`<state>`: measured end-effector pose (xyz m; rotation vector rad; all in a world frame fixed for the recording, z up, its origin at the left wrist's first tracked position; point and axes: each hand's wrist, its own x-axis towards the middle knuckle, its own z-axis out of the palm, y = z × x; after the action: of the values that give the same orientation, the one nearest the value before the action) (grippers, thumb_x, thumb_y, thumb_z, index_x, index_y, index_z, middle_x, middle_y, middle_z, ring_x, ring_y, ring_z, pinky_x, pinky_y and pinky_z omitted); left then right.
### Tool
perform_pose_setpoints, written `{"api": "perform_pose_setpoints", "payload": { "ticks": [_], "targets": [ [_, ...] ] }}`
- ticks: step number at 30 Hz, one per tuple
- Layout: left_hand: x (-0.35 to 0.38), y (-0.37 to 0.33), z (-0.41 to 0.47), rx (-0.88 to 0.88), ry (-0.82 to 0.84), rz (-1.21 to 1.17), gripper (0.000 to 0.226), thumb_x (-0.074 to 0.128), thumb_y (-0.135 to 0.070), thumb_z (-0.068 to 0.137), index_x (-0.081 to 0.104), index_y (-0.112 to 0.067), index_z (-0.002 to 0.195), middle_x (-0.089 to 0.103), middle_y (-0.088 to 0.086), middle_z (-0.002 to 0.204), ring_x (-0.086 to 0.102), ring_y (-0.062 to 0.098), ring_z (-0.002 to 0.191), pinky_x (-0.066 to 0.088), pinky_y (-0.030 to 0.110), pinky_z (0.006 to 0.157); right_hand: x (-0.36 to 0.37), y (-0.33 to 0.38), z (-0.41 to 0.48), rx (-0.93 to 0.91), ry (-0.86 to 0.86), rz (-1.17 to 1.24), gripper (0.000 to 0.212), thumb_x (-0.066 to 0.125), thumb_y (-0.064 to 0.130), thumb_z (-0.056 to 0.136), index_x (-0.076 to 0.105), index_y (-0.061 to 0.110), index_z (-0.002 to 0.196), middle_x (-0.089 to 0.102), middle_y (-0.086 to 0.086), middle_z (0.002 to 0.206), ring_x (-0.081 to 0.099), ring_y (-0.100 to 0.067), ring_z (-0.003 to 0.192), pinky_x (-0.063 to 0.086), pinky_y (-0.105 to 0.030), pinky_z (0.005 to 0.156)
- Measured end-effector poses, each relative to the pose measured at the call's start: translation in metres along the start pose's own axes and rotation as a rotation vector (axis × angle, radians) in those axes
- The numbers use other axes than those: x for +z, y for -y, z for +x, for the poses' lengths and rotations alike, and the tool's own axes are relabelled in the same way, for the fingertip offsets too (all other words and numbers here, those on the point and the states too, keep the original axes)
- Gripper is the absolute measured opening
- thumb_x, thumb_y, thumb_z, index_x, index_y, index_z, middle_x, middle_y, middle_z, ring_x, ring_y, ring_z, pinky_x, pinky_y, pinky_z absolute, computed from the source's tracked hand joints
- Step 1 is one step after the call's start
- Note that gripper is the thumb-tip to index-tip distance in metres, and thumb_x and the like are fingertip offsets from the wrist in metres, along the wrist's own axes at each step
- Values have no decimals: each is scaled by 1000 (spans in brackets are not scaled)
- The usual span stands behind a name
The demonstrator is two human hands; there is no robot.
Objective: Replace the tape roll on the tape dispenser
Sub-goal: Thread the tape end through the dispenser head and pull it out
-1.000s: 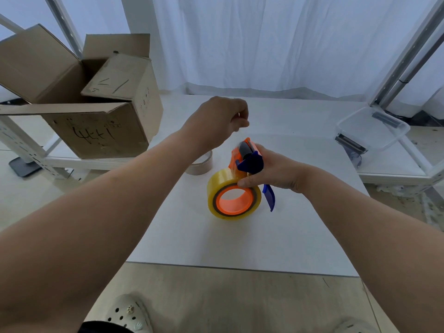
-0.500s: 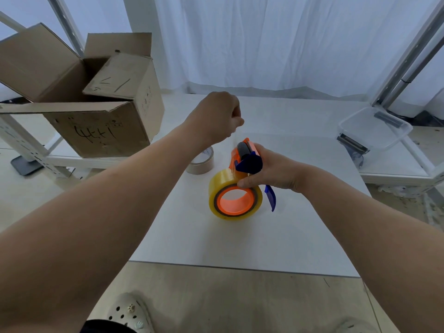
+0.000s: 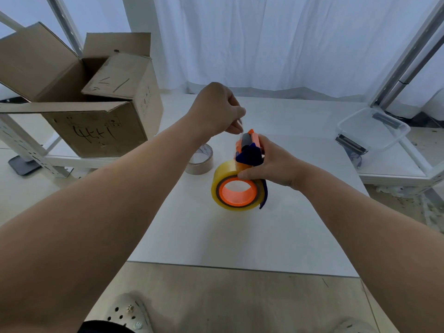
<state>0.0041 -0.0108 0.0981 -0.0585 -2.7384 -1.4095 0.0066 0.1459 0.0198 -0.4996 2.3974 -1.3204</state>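
Observation:
An orange and blue tape dispenser (image 3: 248, 150) stands on the white table (image 3: 240, 236) with a full yellowish clear tape roll (image 3: 223, 179) on its orange hub. My right hand (image 3: 271, 164) grips the dispenser from the right, thumb on the roll. My left hand (image 3: 216, 109) hovers just beyond the dispenser's head, its fingers pinched on the loose clear tape end (image 3: 240, 122) by the black roller. A nearly bare brown cardboard core (image 3: 200, 158) lies on the table to the left of the dispenser, partly behind my left forearm.
An open cardboard box (image 3: 96, 111) sits on a low white rack at the left. A clear plastic container (image 3: 372, 131) rests on a rack at the right. White curtains hang behind the table. My shoes show at the near floor edge.
My left hand has dropped slightly toward the dispenser's head, keeping the tape end pinched. My right hand and the dispenser have stayed in place.

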Motion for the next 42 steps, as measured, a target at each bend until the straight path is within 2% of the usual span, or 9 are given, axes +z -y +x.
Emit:
{"api": "perform_pose_setpoints", "payload": {
  "ticks": [7, 12, 19, 24, 28, 33, 35, 38, 42],
  "targets": [
    [6, -20, -8, 20, 45, 36, 11, 59, -15, 90, 61, -7, 83, 70, 9, 77, 71, 16, 67, 60, 32, 77, -2, -7, 2, 48, -68, 79, 73, 79, 21, 72, 35, 22, 130, 52, 7, 107, 54, -14, 93, 48, -20, 70],
    [10, -27, -10, 65, 53, 128, 13, 58, -18, 91, 61, -4, 91, 73, 14, 91, 72, 22, 77, 59, 36, 81, -8, -13, -2, 33, -115, -37, 75, 79, 24, 72, 33, 21, 132, 50, 1, 116, 52, -19, 103, 49, -29, 78],
    [7, -23, -5, 44, 8, 118, 16, 56, -16, 91, 62, -1, 93, 73, 13, 85, 73, 20, 70, 59, 35, 79, -3, -14, -6, -8, -93, -18, 76, 79, 23, 71, 33, 23, 132, 50, 8, 112, 53, -14, 95, 49, -20, 73],
    [6, -26, -7, 88, 40, 180, 13, 55, -14, 91, 59, -7, 81, 73, 12, 80, 72, 19, 66, 60, 33, 75, -5, -16, -2, 56, -22, 125, 79, 80, 20, 71, 35, 24, 136, 55, 9, 112, 54, -18, 104, 50, -24, 76],
    [2, -25, -6, 94, 45, 181, 20, 54, -14, 92, 56, -11, 72, 73, 9, 77, 71, 11, 62, 60, 27, 68, -11, -15, -1, 50, -28, 83, 79, 78, 16, 73, 32, 25, 136, 51, 14, 106, 51, -18, 104, 48, -27, 79],
    [1, -17, -4, 66, 53, 120, 21, 55, -12, 92, 56, -9, 71, 72, 12, 80, 72, 19, 70, 60, 34, 74, -8, -22, -1, -50, -259, -126, 62, 78, 19, 71, 39, 24, 118, 53, 3, 109, 55, -21, 101, 53, -38, 79],
    [-1, -11, -3, 32, 57, 63, 17, 58, -11, 91, 57, -8, 74, 71, 14, 82, 72, 20, 72, 60, 33, 74, -10, -25, -2, -54, -380, -212, 66, 79, 31, 68, 39, 21, 120, 48, -1, 114, 56, -24, 99, 53, -40, 75],
    [-2, -2, -2, 45, 37, 11, 8, 63, -7, 85, 60, -1, 82, 71, 18, 80, 73, 23, 69, 61, 35, 73, -13, -27, -3, -65, -505, -335, 75, 77, 45, 68, 39, 17, 126, 46, -5, 119, 54, -25, 100, 49, -42, 84],
    [2, 5, -2, 57, 2, -14, 11, 62, -7, 85, 60, 3, 88, 71, 18, 80, 73, 22, 69, 61, 34, 70, -15, -32, -1, -123, -620, -593, 61, 72, 31, 76, 41, 13, 125, 53, -12, 115, 54, -31, 100, 38, -41, 88]
  ]
}}
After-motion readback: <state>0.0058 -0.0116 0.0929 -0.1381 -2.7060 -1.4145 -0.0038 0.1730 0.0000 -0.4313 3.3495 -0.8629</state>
